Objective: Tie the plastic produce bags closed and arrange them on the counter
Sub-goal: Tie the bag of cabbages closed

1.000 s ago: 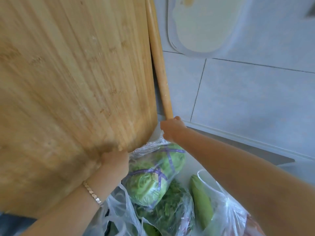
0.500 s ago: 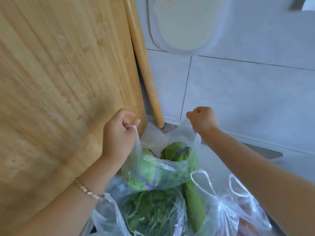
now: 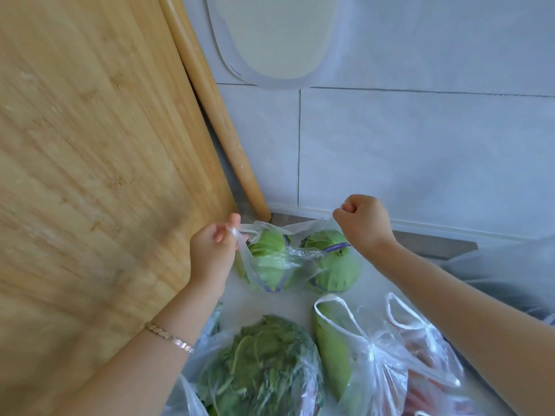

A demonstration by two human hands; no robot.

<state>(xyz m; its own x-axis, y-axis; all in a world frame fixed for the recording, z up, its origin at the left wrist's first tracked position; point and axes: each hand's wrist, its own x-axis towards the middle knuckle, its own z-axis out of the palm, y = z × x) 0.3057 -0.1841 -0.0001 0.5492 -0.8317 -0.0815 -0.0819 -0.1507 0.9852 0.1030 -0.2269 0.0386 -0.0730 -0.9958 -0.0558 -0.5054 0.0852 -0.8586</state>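
A clear plastic bag holding two green cabbages bound with purple tape sits on the pale counter near the wall. My left hand pinches its left handle, pulled out to the left. My right hand is fisted around the right handle, pulled out to the right. The bag's mouth is stretched open between them. Nearer me lie a bag of leafy greens, a bag with a long green vegetable and a bag with orange-red produce.
A large bamboo cutting board leans at the left, with a wooden rolling pin propped behind it. A pale plastic board hangs on the grey tiled wall. More clear plastic lies at the right edge.
Both hands have drawn the cabbage bag's handles further apart and lower. The view has shifted, so the bag now sits farther from me and the counter in front of it shows.
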